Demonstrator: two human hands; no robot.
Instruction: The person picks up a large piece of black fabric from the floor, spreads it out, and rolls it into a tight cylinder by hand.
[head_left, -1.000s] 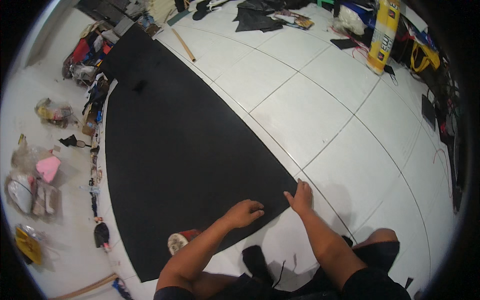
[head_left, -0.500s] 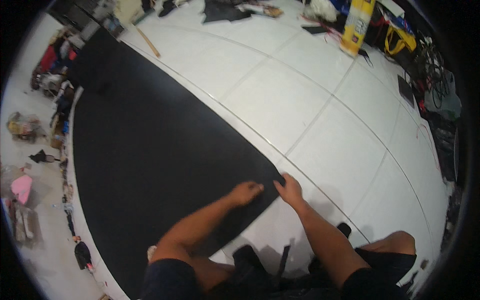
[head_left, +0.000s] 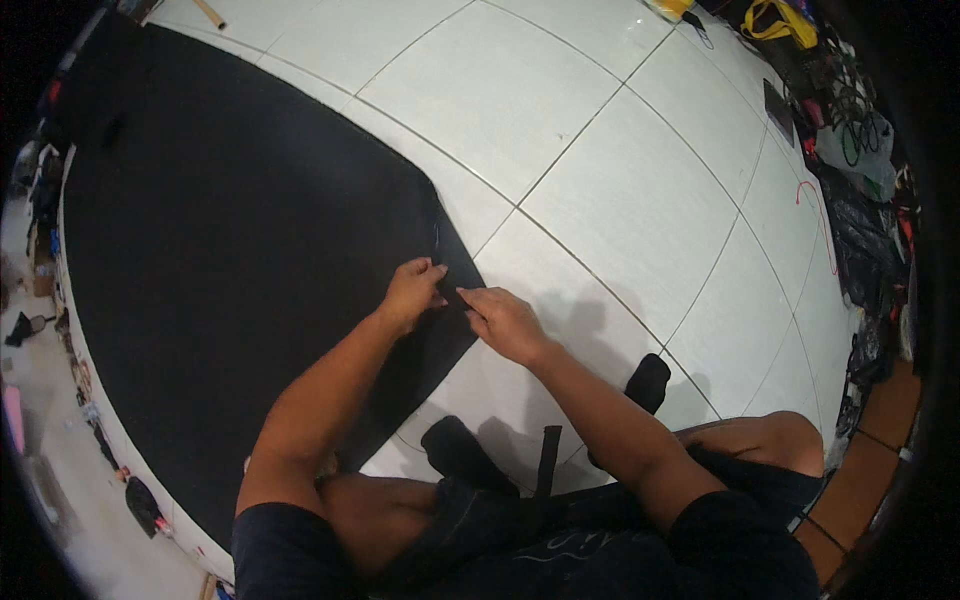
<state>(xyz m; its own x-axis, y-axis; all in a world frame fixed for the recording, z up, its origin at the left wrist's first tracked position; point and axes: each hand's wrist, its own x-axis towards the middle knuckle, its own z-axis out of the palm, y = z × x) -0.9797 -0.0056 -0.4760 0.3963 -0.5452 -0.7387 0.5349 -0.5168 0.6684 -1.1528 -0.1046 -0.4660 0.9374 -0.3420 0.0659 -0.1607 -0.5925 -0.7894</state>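
A large sheet of black fabric [head_left: 250, 220] lies spread over the floor, filling much of the left side. Close to its right-hand corner, my left hand [head_left: 412, 292] rests over the cloth with fingers bent and drawn together; what sits between them, if anything, cannot be made out. My right hand [head_left: 507, 322] has its thumb and fingers pinched at the corner of the sheet, a short gap from the left. A thin pale mark [head_left: 437, 237] shows on the cloth just beyond my fingers, along a slanted crease or fold near the edge.
White floor tiles [head_left: 620, 200] extend to the right of the cloth. Black bags and cables [head_left: 855, 215] are heaped along the right side, and small items [head_left: 140, 500] line the left. A wooden stick [head_left: 210, 14] lies at the far edge. My black-socked foot [head_left: 648, 382] is close by.
The view has shifted, so the cloth's corner appears farther left and higher. My left hand has come up beside my right at the corner, where a slanted crease now shows.
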